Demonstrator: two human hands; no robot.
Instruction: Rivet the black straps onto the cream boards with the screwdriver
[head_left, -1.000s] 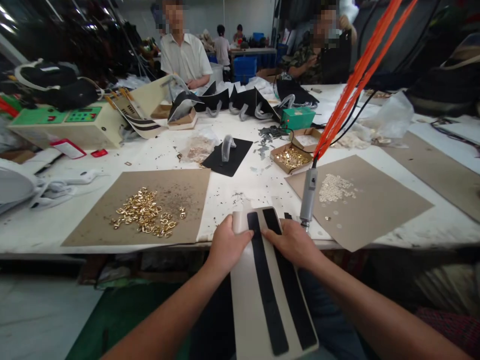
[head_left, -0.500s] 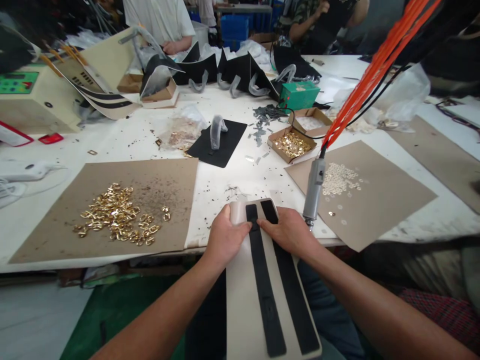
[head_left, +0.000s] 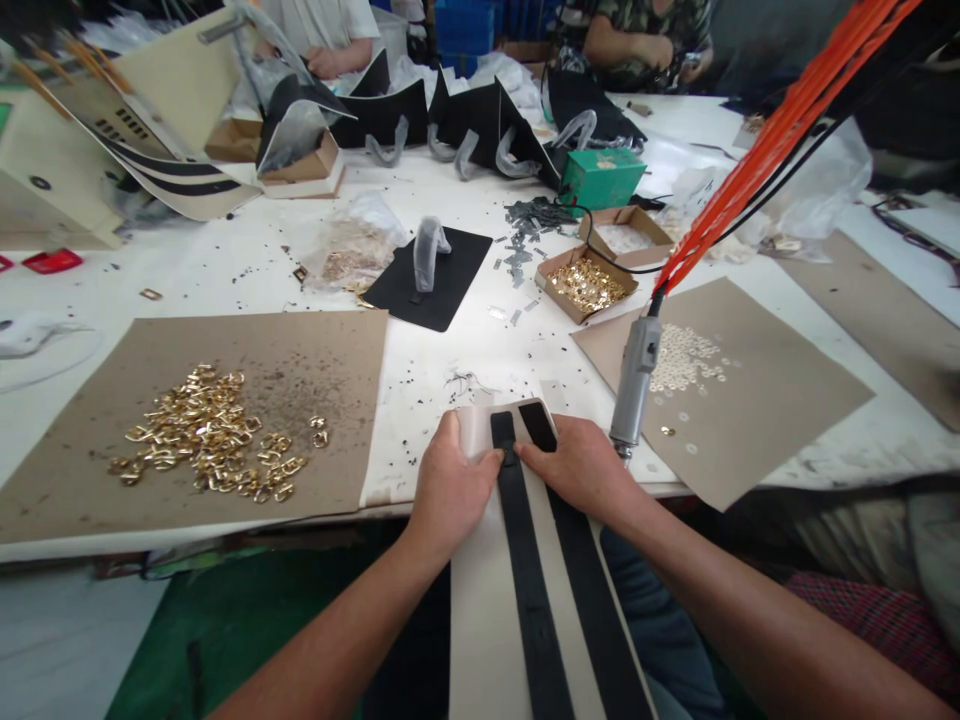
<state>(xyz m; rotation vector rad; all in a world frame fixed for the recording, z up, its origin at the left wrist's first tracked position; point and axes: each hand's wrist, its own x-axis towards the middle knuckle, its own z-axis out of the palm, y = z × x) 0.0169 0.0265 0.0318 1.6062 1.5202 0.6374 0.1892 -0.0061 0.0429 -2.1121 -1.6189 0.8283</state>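
Observation:
A beige panel (head_left: 484,600) with two black stripes lies lengthwise over my lap, its far end at the table's edge. My left hand (head_left: 456,470) grips the panel's left side, thumb pressed on the inner black strap (head_left: 525,545). From the right side my right hand (head_left: 577,460) holds it too, its thumb on the same strap close to the left thumb. The fingers under the panel are hidden. Just beyond my right hand hangs a grey electric screwdriver (head_left: 636,385) on an orange coiled cord.
Gold buckles (head_left: 199,430) are piled on brown card at left; pale washers (head_left: 679,358) lie on card at right. Further back are a box of gold parts (head_left: 589,286), a black panel with a wrapped handle (head_left: 461,270) and a green box (head_left: 602,180). Two people sit opposite.
The view has shifted slightly, so the buckle pile appears further left. Both hands keep their hold on the panel. Across the table, the camouflage-clad person's hands have come down.

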